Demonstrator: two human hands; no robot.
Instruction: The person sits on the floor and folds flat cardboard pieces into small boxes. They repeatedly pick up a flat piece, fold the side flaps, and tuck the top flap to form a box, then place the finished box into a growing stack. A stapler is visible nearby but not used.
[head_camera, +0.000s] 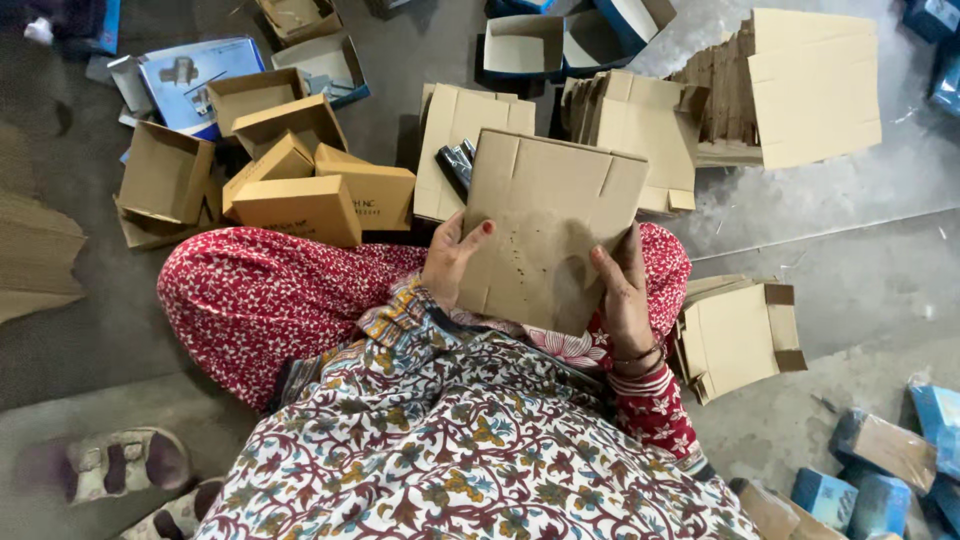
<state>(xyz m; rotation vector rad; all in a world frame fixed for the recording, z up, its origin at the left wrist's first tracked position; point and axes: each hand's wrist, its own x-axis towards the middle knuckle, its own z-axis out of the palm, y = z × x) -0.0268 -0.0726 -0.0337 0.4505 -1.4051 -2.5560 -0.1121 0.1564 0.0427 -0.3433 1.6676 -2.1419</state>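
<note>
While we sit cross-legged on the floor, our two hands hold one flat cardboard sheet tilted up over our lap. Our left hand grips its left edge, thumb laid across the brown face and the other fingers hidden behind it; our right hand clasps the lower right edge the same way, fingers curled round the back, bangles at the wrist. Both hands are closed on the sheet — neither is spread wide. The sheet is an unfolded box blank with flaps and slits along its top and side. Just beyond it, on the floor, lie stacks of flat blanks, and one larger pile stands farther right. To our left sits a cluster of folded brown boxes, some shut, some open-topped. Near our right knee rests another small stack of blanks. Blue packages lie at the lower right, and a pair of sandals at the lower left, well apart from the sheet.
</note>
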